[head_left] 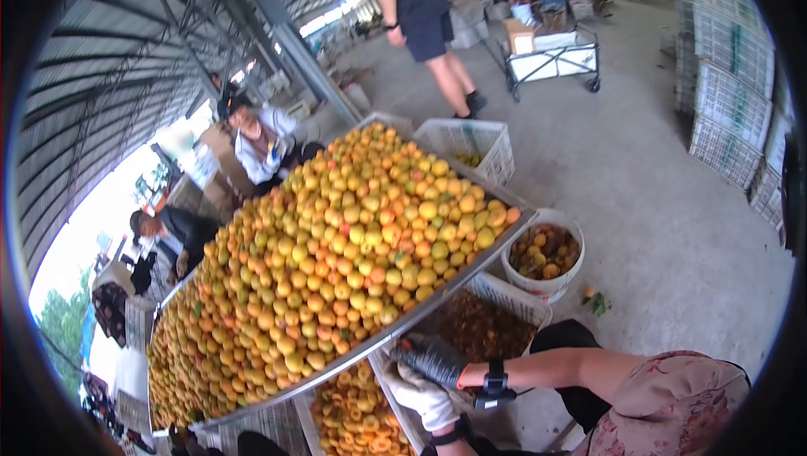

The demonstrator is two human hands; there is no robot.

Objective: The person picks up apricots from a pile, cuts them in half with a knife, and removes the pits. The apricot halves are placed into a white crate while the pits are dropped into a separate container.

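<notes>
My right hand (430, 358), in a dark grey glove, is curled closed above the rim of a crate, with a small reddish spot at its fingertips. My left hand (427, 397), in a whitish glove, is bent close beneath it and partly covered by it. What the fingers hold is hidden. Just beyond the hands, a metal-edged table (353, 358) bears a big heap of yellow-orange apricots (336, 254). Below it stands a crate of halved apricots (357, 414). Beside my right hand is a white crate (538, 313) of brown pits or scraps.
A white bucket (575, 267) with discoloured fruit stands at the table's corner, near a white crate (504, 153). Two people (265, 149) sit across the heap; another person (420, 10) stands behind. A cart (553, 65) and stacked crates (731, 94) are farther off.
</notes>
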